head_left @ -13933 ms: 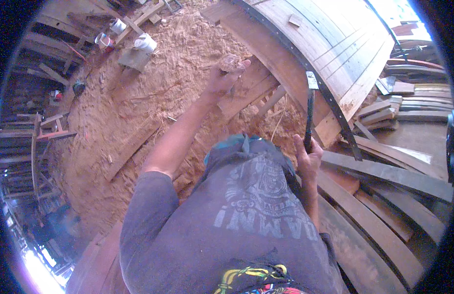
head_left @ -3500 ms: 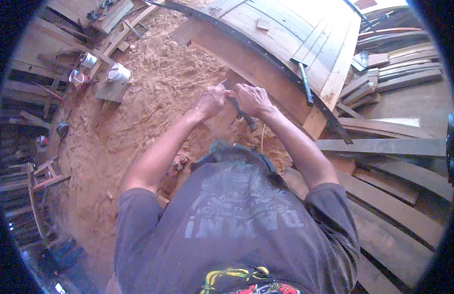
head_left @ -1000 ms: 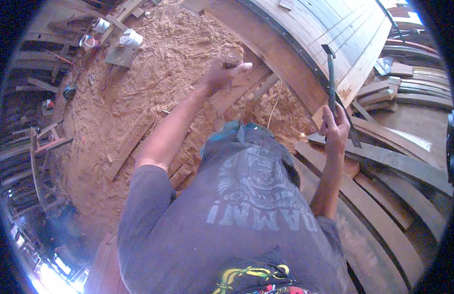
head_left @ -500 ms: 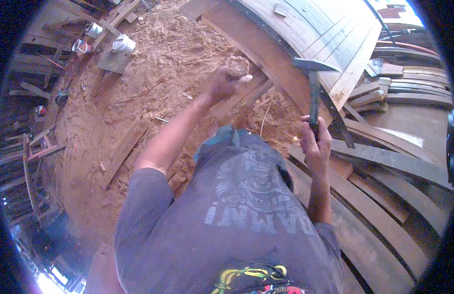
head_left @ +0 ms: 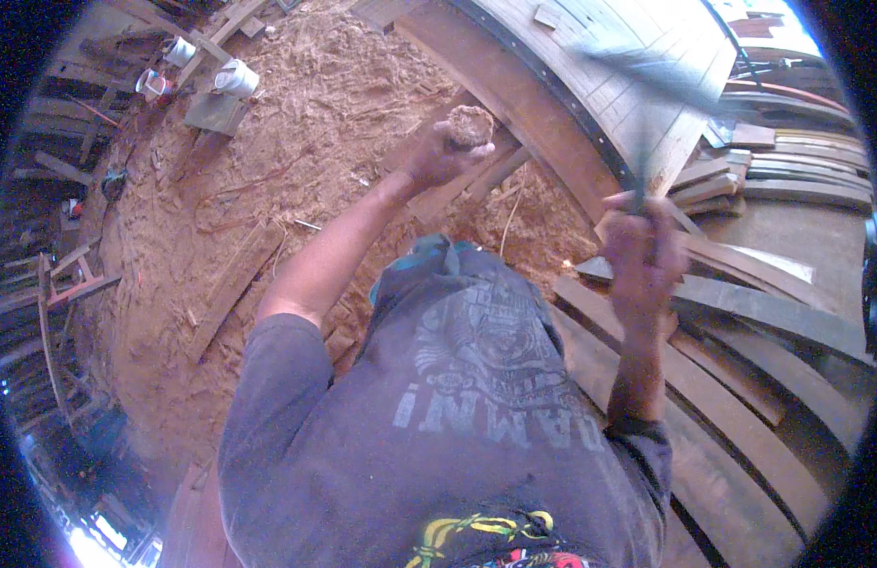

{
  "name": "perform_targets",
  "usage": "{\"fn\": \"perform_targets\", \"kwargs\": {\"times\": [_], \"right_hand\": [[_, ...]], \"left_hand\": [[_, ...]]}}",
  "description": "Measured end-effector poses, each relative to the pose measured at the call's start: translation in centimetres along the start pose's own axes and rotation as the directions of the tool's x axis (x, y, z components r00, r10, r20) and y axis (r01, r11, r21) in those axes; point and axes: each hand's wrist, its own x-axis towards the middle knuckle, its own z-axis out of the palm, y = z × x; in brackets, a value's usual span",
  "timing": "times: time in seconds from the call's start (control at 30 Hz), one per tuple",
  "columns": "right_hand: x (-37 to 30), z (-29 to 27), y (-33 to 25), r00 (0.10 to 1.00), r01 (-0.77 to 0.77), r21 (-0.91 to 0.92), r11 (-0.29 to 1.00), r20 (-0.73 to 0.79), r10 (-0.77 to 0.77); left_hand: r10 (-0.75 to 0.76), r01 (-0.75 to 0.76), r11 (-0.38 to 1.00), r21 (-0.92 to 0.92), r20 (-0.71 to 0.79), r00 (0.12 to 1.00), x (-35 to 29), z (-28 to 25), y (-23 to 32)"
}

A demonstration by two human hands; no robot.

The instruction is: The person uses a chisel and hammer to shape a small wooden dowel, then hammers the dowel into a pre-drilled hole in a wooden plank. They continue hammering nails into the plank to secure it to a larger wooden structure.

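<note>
Two hands are in use, well apart, with a wide gap between them. Your left hand (head_left: 438, 159) is curled around a brown lump (head_left: 470, 126), its rough top showing above your fingers; I cannot tell what it is. Your right hand (head_left: 644, 248) is closed round the handle of a hammer (head_left: 641, 156), both blurred. The hammer's head is a smear in front of the panel (head_left: 604, 43); whether it touches, I cannot tell.

A dark strip (head_left: 563, 95) follows the panel's near edge, and your right fist is near its lower end. The lump is just beside the beam (head_left: 514, 80) in view. Long planks (head_left: 722, 417) crowd your right forearm; on your left, ground (head_left: 306, 123) spreads widely around a board (head_left: 235, 303).

That ground is brown, rough and lumpy. The panel is pale and planked, bearing a small block (head_left: 546, 15). Buckets (head_left: 236, 78) stand at upper left, stacked boards (head_left: 798, 175) lie at right, and timber (head_left: 50, 331) fills the far left.
</note>
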Motion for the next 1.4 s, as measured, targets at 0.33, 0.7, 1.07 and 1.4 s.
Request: {"fn": "perform_targets", "kwargs": {"times": [0.33, 0.7, 1.07, 1.4], "right_hand": [[-0.7, 2.3, 5.3, 0.968, 0.130, -0.493, 0.860, 0.252, -0.001], [-0.4, 2.5, 8.4, 0.953, 0.015, -0.547, 0.837, 0.262, 0.155], [12.3, -3.0, 22.9, 0.949, -0.314, -0.557, 0.769, -0.189, 0.251], [8.4, -0.7, 18.2, 0.985, 0.003, -0.705, 0.709, -0.118, -0.122]], "left_hand": [[0.066, -0.068, 0.997, 0.029, 0.082, 0.994, 1.6, -0.5, 1.7], [0.042, -0.047, 0.996, 0.076, 0.060, 0.997, 0.0, -0.3, 0.2], [0.228, -0.265, 0.956, 0.126, 0.250, 0.941, -3.0, 2.9, -3.2], [0.025, -0.166, 0.837, 0.522, 0.267, 0.963, -5.4, 7.0, 1.6]]}}
